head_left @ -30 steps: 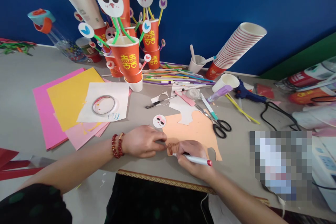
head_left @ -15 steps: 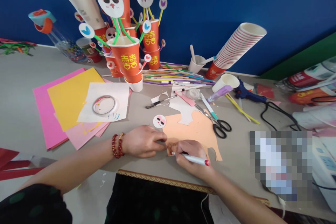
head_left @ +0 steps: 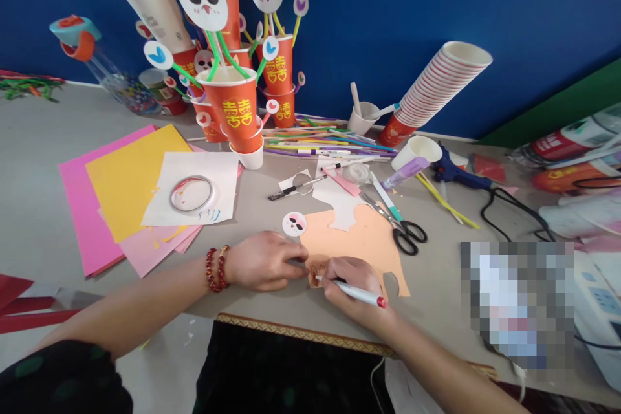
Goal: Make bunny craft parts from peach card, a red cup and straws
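Observation:
My right hand (head_left: pixel 353 288) grips a white marker with a red end (head_left: pixel 361 294), its tip on a corner of the peach paper (head_left: pixel 349 242). Small reddish-brown loops (head_left: pixel 316 272) are drawn there, partly covered by my fingers. My left hand (head_left: pixel 266 262) lies with its fingers stretched out, the fingertips touching the paper's left edge beside the drawing. Just above rests a round white paper face (head_left: pixel 294 224) with pink and black eyes. Black-handled scissors (head_left: pixel 410 237) lie at the paper's right side, and a cut white paper scrap (head_left: pixel 342 210) overlaps its top.
A roll of tape (head_left: pixel 191 193) sits on white paper at left, over yellow sheets (head_left: pixel 123 174) and pink ones. Decorated red cups (head_left: pixel 239 107) stand behind, near a leaning cup stack (head_left: pixel 431 90). A blue glue gun (head_left: pixel 460 171) with a black cord lies at right.
The marker tip has shifted slightly within the loops on the peach paper, and the line there looks darker. My left hand stays in place.

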`<state>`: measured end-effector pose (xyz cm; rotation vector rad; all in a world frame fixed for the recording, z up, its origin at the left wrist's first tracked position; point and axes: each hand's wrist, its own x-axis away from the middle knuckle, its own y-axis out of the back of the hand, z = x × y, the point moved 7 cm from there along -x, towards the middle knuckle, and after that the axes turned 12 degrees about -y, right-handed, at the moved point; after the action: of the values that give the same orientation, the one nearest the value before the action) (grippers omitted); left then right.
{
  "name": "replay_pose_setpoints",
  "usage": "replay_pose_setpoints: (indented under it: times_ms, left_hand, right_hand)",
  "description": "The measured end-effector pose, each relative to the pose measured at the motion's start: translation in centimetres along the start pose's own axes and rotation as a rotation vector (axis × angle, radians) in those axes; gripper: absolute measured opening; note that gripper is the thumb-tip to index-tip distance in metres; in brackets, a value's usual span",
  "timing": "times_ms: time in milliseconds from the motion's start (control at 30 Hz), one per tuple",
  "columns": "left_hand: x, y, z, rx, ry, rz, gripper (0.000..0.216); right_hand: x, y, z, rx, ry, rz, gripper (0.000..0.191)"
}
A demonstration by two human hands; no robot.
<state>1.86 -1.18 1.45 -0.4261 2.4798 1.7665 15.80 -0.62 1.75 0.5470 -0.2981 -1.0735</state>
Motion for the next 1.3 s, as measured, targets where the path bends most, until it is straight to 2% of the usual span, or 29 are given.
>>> replay_pose_setpoints:
  times_ms: [767, 1300]
  left_hand:
    - [-0.01, 0.3, -0.06, -0.004, -0.006, -0.041, 0.023]
    - [-0.06, 0.03, 0.0, 0.0, 0.003, 0.0, 0.025]
  right_hand:
    - [0.02, -0.07, -0.4, -0.028, -0.026, 0.013, 0.016]
    - [-0.01, 0.08, 0.0, -0.006, 0.008, -0.005, 0.017]
